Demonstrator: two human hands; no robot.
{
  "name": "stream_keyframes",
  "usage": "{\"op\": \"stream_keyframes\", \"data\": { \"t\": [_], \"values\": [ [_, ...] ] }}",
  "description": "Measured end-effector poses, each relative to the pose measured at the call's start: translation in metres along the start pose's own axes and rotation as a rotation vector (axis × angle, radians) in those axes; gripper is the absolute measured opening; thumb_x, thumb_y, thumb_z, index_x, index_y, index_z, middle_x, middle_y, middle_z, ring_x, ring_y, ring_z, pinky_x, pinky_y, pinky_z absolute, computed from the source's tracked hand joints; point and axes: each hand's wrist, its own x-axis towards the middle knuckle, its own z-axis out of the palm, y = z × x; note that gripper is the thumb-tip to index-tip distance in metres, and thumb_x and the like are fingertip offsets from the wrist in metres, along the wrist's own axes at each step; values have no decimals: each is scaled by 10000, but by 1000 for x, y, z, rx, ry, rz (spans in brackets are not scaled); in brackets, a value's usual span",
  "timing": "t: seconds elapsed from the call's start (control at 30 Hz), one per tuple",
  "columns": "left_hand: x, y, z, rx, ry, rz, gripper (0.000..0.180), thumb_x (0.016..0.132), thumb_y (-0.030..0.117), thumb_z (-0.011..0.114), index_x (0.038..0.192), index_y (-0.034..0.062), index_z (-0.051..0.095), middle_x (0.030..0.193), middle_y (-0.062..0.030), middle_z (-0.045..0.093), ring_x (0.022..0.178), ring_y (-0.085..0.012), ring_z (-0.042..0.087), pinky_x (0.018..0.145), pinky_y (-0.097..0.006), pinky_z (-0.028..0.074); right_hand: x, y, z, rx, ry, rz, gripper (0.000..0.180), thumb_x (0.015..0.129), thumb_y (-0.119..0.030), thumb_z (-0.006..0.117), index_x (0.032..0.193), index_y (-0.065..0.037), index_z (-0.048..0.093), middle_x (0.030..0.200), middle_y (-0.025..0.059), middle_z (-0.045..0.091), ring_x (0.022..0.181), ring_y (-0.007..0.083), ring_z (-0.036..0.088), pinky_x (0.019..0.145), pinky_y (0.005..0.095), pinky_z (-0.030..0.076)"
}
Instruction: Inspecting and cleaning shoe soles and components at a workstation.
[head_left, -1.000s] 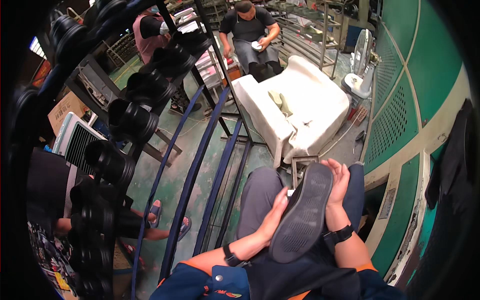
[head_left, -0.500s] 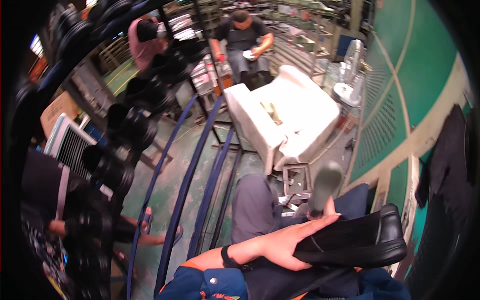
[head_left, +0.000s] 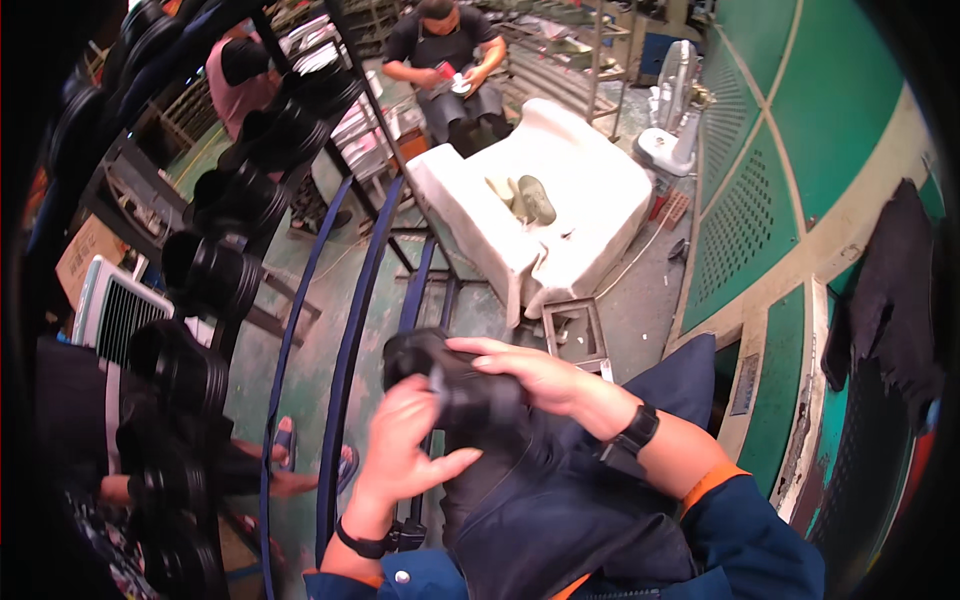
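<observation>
A black shoe point(head_left: 478, 402), blurred by motion, is up in front of my lap. My right hand point(head_left: 535, 378) grips it from the right, with long fingers laid across its top. My left hand point(head_left: 402, 440) is at the shoe's left side, its fingertips against it and its thumb standing apart. Motion smears those fingers, so their grip is unclear. On the white-covered stand point(head_left: 600, 185) ahead lies an olive insole point(head_left: 537, 200), with a paler piece point(head_left: 500, 190) beside it.
A rack with blue-covered bars point(head_left: 360, 300) and several black shoes point(head_left: 210, 270) stands at left. At right is a green perforated panel point(head_left: 755, 210) with a dark cloth point(head_left: 890, 300) hanging. A white fan point(head_left: 675, 110) and a seated co-worker point(head_left: 445, 70) are farther off.
The shoe has moved left from the right side of my lap. My right hand no longer holds an insole and is on the shoe. An olive insole now shows on the white stand.
</observation>
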Motion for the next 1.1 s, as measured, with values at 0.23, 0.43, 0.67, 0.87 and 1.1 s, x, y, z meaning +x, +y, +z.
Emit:
{"op": "stream_keyframes", "data": {
  "t": [0.23,0.43,0.67,0.87,1.1],
  "values": [
    [13,-24,3,-157,60,-334,193,846,165,691,956,7,677,749,-165,651,678,-310,657,610,-383,493,32,-26,7,-463,63,-95,459,966,-207,547,1387,-26,525,1302,84,590,1188,156,533,995,310,434],
    [97,-157,-14,195,260,-207,258,814,272,689,825,18,644,789,-214,654,756,-412,642,658,-500,496,-30,-100,-27,-710,196,72,373,1004,-201,525,1339,-44,573,1179,100,677,1092,185,642,930,317,497],
    [196,-257,13,553,-11,-817,716,830,424,703,1414,86,461,1450,-148,495,1340,-312,468,1109,-628,278,-190,-160,-16,-883,530,137,349,986,-180,574,1280,8,595,1116,100,682,1016,169,654,907,312,513],
    [130,-208,111,173,-105,-509,631,823,334,709,1375,79,540,1486,-165,452,1398,-308,404,1141,-602,258,-371,-160,-18,-866,1091,-230,380,952,-247,566,1218,20,610,1013,129,686,893,217,694,798,312,556],
    [66,-99,144,-150,-150,-275,362,885,270,674,1159,33,686,1231,-170,652,1188,-313,588,1040,-392,433,-794,-102,-162,-274,2065,-976,535,1018,-349,454,1487,-94,423,1470,162,486,1340,295,478,1088,419,367]
  ]
}}
